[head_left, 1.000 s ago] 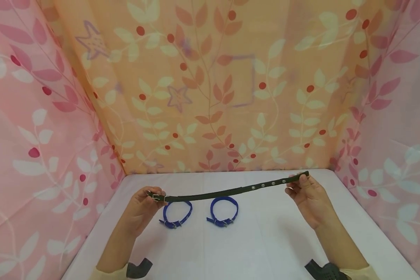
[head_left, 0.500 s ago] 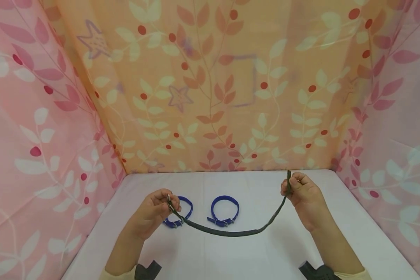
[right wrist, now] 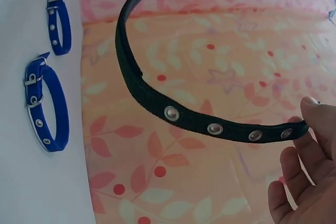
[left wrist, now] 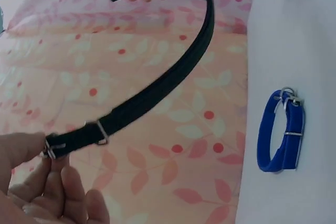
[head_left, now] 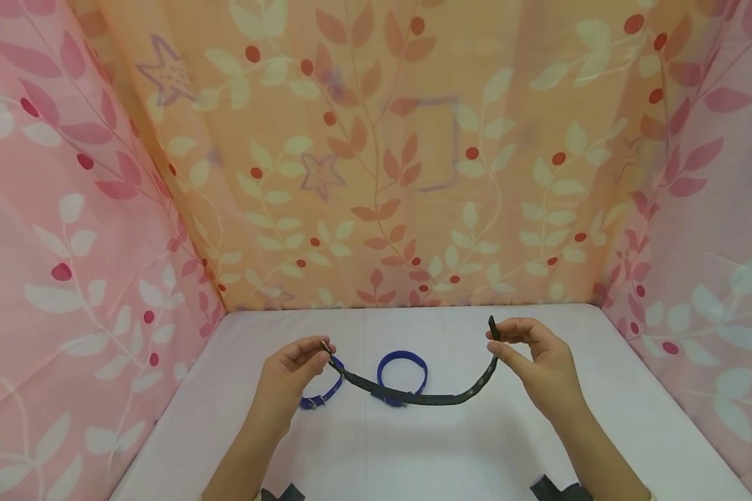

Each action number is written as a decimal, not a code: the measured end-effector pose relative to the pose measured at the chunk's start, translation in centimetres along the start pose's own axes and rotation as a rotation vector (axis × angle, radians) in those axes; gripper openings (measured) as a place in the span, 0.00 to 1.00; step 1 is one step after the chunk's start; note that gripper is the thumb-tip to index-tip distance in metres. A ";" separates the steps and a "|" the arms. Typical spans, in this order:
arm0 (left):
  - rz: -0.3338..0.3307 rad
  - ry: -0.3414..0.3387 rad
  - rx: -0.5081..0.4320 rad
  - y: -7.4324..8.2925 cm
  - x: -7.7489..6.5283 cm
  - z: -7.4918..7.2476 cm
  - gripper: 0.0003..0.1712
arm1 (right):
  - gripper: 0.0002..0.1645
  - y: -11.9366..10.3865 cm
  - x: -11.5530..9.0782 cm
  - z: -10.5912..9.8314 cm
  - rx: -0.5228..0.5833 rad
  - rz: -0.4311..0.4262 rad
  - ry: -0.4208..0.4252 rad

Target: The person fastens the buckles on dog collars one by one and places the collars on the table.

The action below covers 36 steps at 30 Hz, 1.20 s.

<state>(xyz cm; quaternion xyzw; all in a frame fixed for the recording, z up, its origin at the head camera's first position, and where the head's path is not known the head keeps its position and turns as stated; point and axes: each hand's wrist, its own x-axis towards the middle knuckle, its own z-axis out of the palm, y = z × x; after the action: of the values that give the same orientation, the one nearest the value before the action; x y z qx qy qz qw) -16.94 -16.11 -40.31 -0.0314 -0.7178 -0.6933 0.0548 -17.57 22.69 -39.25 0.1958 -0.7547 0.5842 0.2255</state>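
Note:
A dark green pet collar (head_left: 435,399) sags in a curve between the two hands, above the table. The left hand (head_left: 293,372) pinches its buckle end; in the left wrist view the metal buckle (left wrist: 55,148) sits at the fingertips. Its other end, with a row of metal eyelets (right wrist: 215,129), is pinched between thumb and fingers of the right hand (head_left: 542,362). Two blue collars stand buckled into loops on the table. The left blue collar (head_left: 316,401) is partly hidden by the left hand, and the dark collar crosses in front of the right blue collar (head_left: 403,355).
White cloth covers the table (head_left: 413,459). An orange leaf-patterned curtain (head_left: 376,153) hangs behind it, with pink curtains (head_left: 63,229) at both sides. Dark straps (head_left: 560,489) show at the wrists.
The hands have come closer together, the right one moving left and the left one moving right. The dark collar went from nearly straight to a sagging curve, then rose slightly.

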 end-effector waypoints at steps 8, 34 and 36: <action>0.160 0.176 0.143 -2.7 0.4 1.2 0.16 | 0.17 -0.9 -1.0 1.6 0.012 -0.076 -0.055; 0.404 0.033 0.349 -2.4 -1.5 3.4 0.17 | 0.16 -0.4 -2.3 4.2 -0.084 -0.023 -0.169; 0.427 -0.008 0.357 -2.2 -2.0 3.8 0.17 | 0.15 -0.3 -2.5 4.6 -0.069 -0.038 -0.194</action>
<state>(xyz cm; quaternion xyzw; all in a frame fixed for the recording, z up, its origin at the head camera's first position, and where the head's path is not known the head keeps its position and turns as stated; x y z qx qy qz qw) -15.30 -12.36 -42.83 -0.1747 -0.8061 -0.5284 0.2013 -15.87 18.28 -41.44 0.2578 -0.7886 0.5320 0.1692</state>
